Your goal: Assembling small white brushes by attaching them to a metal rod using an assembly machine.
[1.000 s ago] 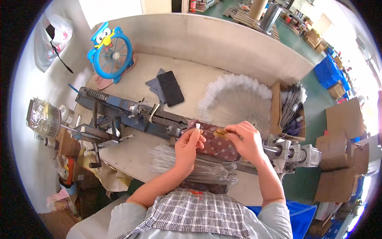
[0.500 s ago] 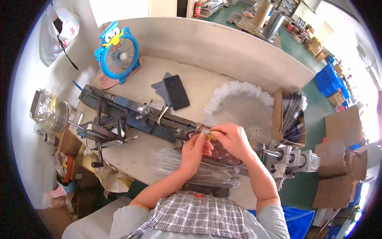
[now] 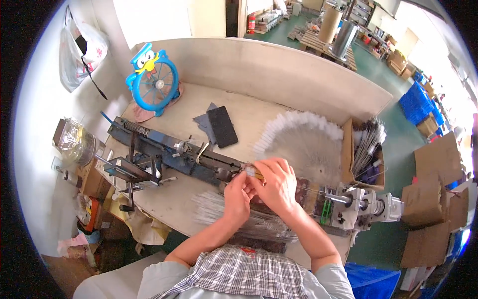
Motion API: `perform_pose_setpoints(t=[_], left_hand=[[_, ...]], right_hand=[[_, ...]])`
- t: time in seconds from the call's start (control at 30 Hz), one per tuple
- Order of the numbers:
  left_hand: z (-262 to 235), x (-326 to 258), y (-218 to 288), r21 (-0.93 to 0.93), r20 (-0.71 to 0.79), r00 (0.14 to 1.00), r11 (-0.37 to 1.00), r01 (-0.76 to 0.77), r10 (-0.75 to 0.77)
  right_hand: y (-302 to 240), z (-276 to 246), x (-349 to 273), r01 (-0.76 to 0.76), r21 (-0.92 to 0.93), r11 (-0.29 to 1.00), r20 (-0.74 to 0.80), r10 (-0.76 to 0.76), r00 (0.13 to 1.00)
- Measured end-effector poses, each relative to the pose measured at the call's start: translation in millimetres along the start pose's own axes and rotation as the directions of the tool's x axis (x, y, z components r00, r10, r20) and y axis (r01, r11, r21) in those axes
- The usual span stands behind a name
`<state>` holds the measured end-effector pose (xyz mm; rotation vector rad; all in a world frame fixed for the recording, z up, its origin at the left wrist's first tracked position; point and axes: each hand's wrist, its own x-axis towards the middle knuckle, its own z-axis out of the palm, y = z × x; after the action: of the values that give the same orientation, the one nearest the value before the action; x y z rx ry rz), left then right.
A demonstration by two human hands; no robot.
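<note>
Across the pale, flat workbench (image 3: 174,202), close work on a small yellow-and-white piece (image 3: 255,173)

Far left in my feed, a black metal crank frame (image 3: 130,169) stands near a long, dark metal rail (image 3: 172,145) that runs toward the middle. Below the rail's inner end lies a loose bundle of thin silver wires (image 3: 209,209). The bare left hand (image 3: 236,200) is above it, fingers curled in; the other hand crosses its tips, so I cannot tell whether it pinches anything. The bare right hand (image 3: 278,184) pinches the piece between thumb and fingers, near the rail's end. I judge the step in hand as fine two-handed fitting; the next move calls for a steady right pinch and matched fingertips. Farther right, white-tufted wires (image 3: 294,144) fan out beside an open brown cardboard box (image 3: 347,152).
</note>
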<state>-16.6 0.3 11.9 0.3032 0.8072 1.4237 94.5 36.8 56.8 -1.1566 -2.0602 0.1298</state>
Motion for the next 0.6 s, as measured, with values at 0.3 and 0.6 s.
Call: perform_pose_setpoints(t=[0.3,0.6], left_hand=[[4.5,0.6,-1.8,-0.064,-0.053,0.996,0.995,-0.077,0.073],[4.0,0.8,-5.1,0.000,-0.009,0.997,0.997,-0.080,0.080]], right_hand=[[5.1,-10.2,-0.4,0.105,0.052,0.993,0.030,-0.107,0.994],[11.8,-20.1,-4.9,0.100,0.071,0.992,0.068,-0.105,0.992]])
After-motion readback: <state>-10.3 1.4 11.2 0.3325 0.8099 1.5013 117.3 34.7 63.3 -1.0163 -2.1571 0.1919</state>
